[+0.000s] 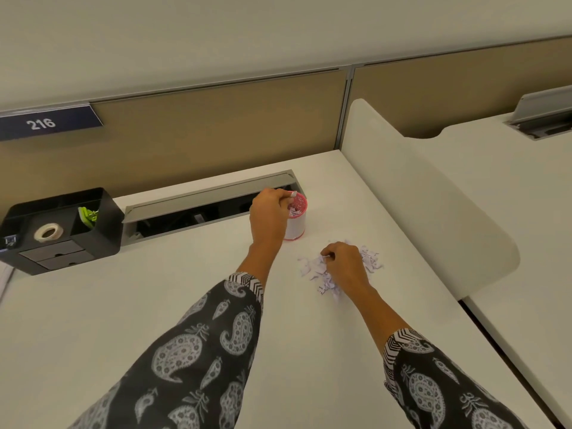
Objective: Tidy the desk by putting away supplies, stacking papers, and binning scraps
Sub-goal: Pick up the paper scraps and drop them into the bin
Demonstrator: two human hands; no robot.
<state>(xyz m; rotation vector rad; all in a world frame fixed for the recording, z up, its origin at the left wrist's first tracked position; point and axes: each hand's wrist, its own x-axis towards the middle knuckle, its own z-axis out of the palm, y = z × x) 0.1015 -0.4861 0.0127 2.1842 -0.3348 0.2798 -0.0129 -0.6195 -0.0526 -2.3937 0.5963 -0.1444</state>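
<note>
Paisley sleeves (185, 351), right grip (343, 264) pinching paper scraps (370, 258) beneath it, left grip (269, 215) curled above cup (295, 227), hold unclear

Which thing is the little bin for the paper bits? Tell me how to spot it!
Find the white desk and the long grey slot along its back edge. At the slot's right end, just behind the heap of paper scraps, stands a small cup. It is the only cup there: white sides, pink rim, with the left hand over its mouth.
</note>
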